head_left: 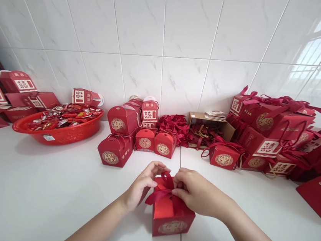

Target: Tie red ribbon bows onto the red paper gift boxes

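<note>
A red gift box [172, 219] with a gold round emblem on its front stands on the white table in front of me. A dark red ribbon [161, 194] is tied in a bow on its top, with one loop standing up. My right hand [191, 190] pinches the ribbon between thumb and fingers at the right of the bow. Cupped at the box's back left corner is my left hand [144, 184], its thumb apart from its curved fingers and close to the bow. Whether its fingertips touch the ribbon loop is hard to see.
Left, a red plastic basket [60, 138] holds wrapped sweets [68, 117]. Stacked red boxes [116, 150] stand behind the work spot. Beside them lie a ribbon heap [173, 126] and an open cardboard box [230, 132]. Ribboned boxes [265, 136] are piled at right, against the tiled wall [188, 31].
</note>
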